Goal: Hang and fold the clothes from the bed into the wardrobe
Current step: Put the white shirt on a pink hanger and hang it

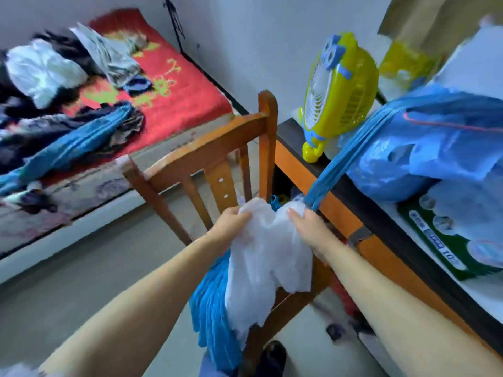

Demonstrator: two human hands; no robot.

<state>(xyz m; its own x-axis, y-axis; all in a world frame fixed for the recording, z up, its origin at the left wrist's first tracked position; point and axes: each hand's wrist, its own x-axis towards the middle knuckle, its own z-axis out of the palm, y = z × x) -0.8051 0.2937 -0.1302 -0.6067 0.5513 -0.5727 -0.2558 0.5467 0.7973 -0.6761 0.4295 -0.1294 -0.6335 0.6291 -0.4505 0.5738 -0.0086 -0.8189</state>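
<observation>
Right at the centre of the frame, both hands grip a white garment [269, 257] by its upper edge: the left hand [231, 224] has its fingers curled into the cloth at the left corner, and the right hand [307, 227] pinches the bunched fabric at the right corner, its thumb lying on top. From that grip the white cloth hangs downward, toward the lower centre of the frame, draping over a blue ribbed garment [212, 308] that lies beneath it on the seat of a wooden chair [206, 153]. The chair's back rises just above the hands. To the right stands a dark-topped desk [362, 213] bearing a yellow toy-like fan [337, 93] and a blue plastic bag [424, 148], whose blue strap runs down to just beside the right hand. In the upper left of the frame lies the bed [185, 96] with a red cover, and on it a heap of mixed clothes [62, 99], well apart from the hands.
</observation>
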